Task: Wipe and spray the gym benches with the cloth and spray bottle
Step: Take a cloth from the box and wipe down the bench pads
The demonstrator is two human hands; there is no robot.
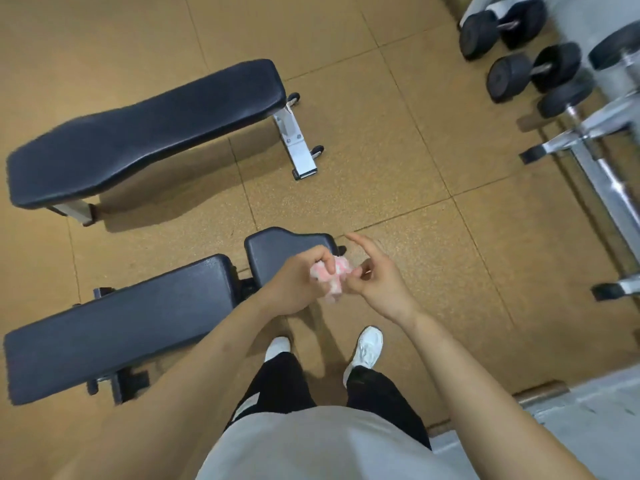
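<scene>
Tan rubber gym floor [381,150] underfoot, standing right at the end of the near bench [114,327] and looking straight down. Gripping a bunched pink-and-white cloth [332,285] in the left hand [294,285], curling the fingers [323,261] tight round it, holding it up in the air just past the bench's seat pad [277,247] rather than pressing on the vinyl. Pinching at the loose edge of it with the right hand [377,282], closing thumb and a bent finger on the fabric while poking the index straight out. Guessing that's about refolding or bunching it into a decent wiping wad before going down on the pad. Not seeing the spray bottle anywhere in shot, so probably wiping first or fetching it after. Leaving the far bench [145,133] for its turn by the look of it, sitting well apart across the floor. Spotting dumbbells [533,71] and a chrome rack [606,133] along the right side, well apart from both hands. Keeping the white shoes [367,348] planted near the bench end, presumably for reaching along the pad without leaning much.
</scene>
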